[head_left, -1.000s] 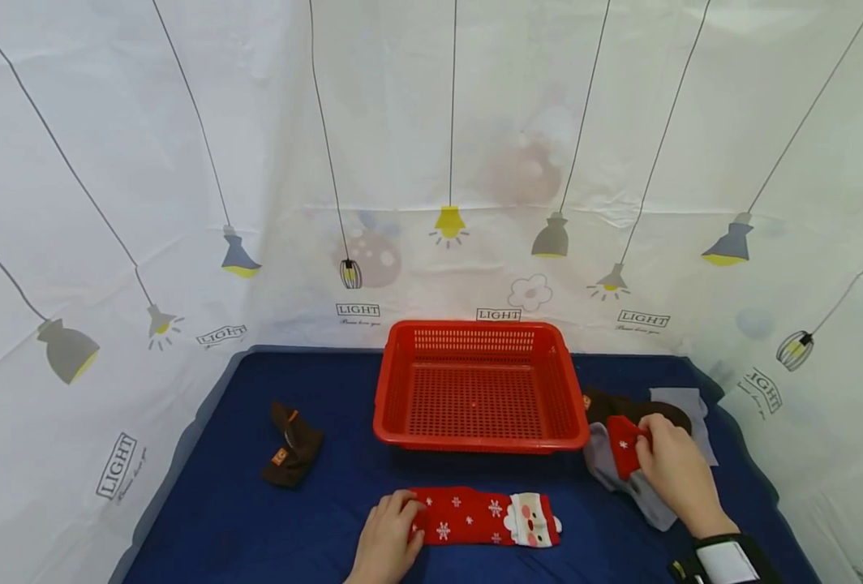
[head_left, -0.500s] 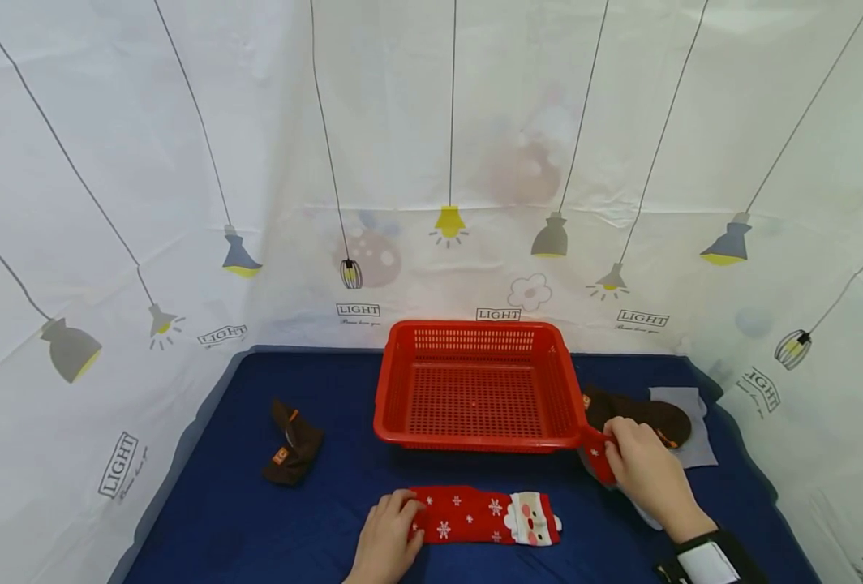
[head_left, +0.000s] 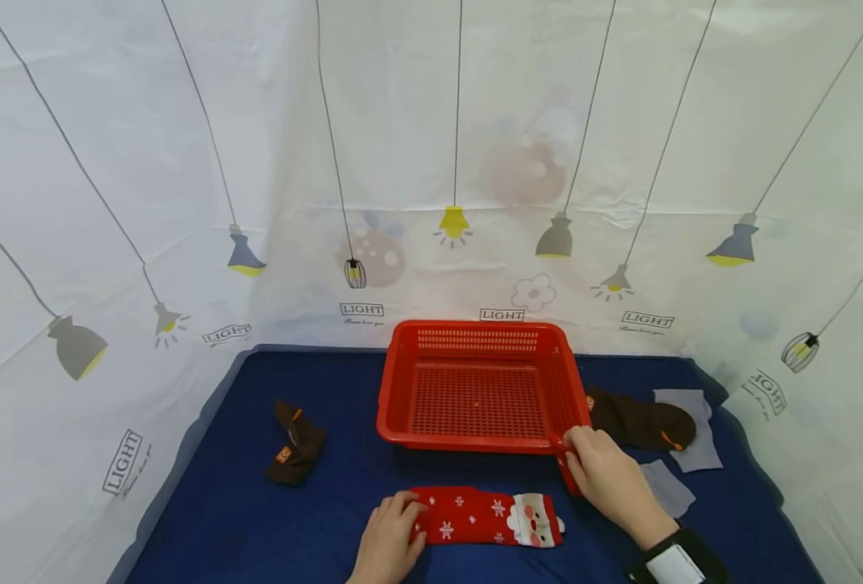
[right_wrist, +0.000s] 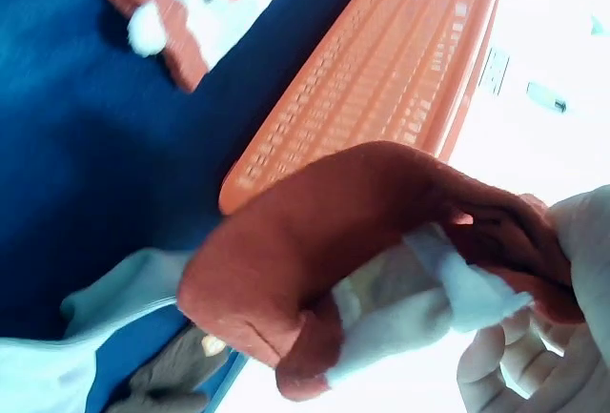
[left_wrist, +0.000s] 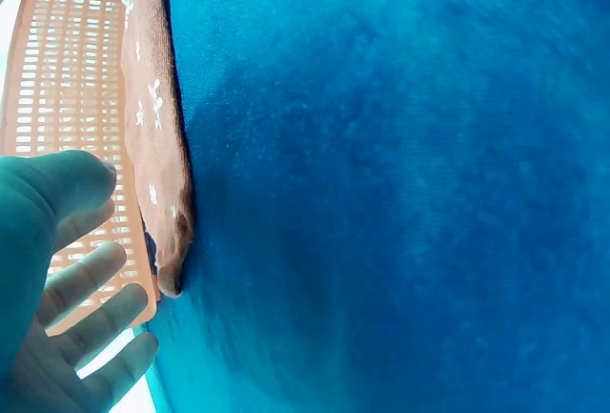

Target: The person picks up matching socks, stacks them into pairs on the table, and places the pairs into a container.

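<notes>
Limp red sock (right_wrist: 353, 208), farther left

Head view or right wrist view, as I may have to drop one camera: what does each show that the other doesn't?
Only the head view: the left hand and the crumpled brown sock on the left of the blue cloth.

Only the right wrist view: the white, fuzzy patch on the held red sock.

Both: that held sock, the right hand gripping it, the red basket, the flat Santa sock (just its face end in the wrist view), grey fabric and the right-hand brown sock.
</notes>
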Demonstrator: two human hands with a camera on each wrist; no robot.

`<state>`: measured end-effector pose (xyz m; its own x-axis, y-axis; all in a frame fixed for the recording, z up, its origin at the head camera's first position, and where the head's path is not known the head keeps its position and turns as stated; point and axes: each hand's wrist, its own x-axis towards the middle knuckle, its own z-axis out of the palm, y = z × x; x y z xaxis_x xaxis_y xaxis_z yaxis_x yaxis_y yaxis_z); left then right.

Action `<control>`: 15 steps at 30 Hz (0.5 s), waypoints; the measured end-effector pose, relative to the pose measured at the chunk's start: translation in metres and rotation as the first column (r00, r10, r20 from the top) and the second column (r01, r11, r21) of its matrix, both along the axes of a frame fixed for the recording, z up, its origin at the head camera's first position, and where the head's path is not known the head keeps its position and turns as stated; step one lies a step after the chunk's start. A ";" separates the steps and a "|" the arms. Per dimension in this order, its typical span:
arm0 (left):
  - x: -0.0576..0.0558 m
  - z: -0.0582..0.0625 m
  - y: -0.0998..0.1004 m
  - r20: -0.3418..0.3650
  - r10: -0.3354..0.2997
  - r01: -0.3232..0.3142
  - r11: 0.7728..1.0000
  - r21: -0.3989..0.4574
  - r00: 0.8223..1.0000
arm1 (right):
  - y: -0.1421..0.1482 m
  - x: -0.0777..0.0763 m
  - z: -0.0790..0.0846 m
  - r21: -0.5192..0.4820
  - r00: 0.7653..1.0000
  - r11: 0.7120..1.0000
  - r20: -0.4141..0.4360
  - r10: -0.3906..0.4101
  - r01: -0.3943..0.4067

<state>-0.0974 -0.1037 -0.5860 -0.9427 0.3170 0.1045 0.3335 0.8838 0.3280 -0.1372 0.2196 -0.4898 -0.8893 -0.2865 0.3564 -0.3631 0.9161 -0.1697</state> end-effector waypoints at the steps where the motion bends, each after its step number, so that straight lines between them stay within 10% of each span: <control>1: 0.000 0.000 0.000 0.005 0.000 0.000 1.000 0.000 1.000 | -0.003 0.000 -0.001 0.000 1.000 1.000 -0.004 0.013 -0.013; 15: 0.000 -0.001 -0.002 0.002 0.000 -0.001 1.000 0.012 1.000 | -0.051 -0.003 -0.005 -0.050 0.990 0.988 -0.017 0.143 -0.143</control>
<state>-0.0971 -0.1056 -0.5870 -0.9430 0.3153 0.1061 0.3324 0.8801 0.3390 -0.1403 0.1682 -0.4946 -0.8357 -0.3914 0.3851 -0.4923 0.8448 -0.2095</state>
